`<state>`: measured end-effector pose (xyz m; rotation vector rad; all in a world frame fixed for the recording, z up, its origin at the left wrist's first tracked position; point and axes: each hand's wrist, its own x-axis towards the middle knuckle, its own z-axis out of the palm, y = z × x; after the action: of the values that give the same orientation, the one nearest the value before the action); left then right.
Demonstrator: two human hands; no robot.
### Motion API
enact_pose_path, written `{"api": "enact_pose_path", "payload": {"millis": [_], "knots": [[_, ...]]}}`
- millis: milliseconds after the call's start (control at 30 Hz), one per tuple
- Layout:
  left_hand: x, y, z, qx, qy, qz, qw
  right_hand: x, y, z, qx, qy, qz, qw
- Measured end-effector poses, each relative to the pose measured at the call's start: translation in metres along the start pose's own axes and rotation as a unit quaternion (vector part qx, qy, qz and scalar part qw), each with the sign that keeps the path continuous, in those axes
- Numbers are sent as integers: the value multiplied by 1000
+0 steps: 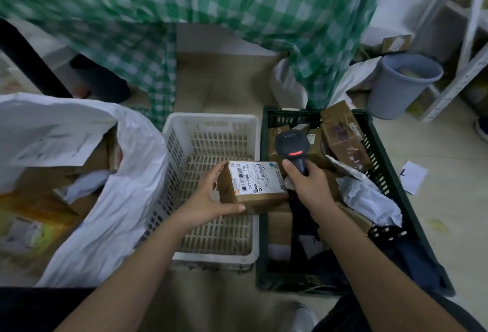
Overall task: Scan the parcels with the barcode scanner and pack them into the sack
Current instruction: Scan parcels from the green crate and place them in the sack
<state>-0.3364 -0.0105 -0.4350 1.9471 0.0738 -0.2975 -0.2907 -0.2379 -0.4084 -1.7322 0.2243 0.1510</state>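
Note:
My left hand (pixel 208 197) grips a small brown cardboard parcel (pixel 253 186) by its left end, white barcode label facing up, over the white basket (pixel 211 120). My right hand (pixel 307 186) holds the handle of a black barcode scanner (pixel 291 146), whose red light is lit; the scanner head is just right of and above the parcel. At the left the white sack (pixel 126 186) stands open with several parcels (pixel 66 173) inside. The dark green crate (pixel 383 162) at the right holds several more boxes and soft mailers (pixel 343 131).
A green checked cloth (pixel 184 14) hangs over a table behind the baskets. A grey bin (pixel 401 86) and white metal shelving (pixel 464 54) stand at the back right. A slip of paper (pixel 412 177) lies on the floor right of the crate.

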Motion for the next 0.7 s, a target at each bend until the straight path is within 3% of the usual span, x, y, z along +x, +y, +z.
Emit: {"api": "enact_pose_path", "payload": {"millis": [200,367,467,600,700], "knots": [[-14,-21,-8,-94,5,-48,994,-18,4,18,4,-60,23,998],[-11,-25,-5,-216,18,-116,969,-17,11,21,-45,-73,9,996],[-7,-23,1,-266,33,-128,955,-17,8,21,-66,-57,4,996],[0,-14,11,-307,-17,-154,939,-13,13,17,-64,-25,18,998],[5,-9,14,-296,-13,-146,944,-10,15,13,-46,-9,16,999]]}}
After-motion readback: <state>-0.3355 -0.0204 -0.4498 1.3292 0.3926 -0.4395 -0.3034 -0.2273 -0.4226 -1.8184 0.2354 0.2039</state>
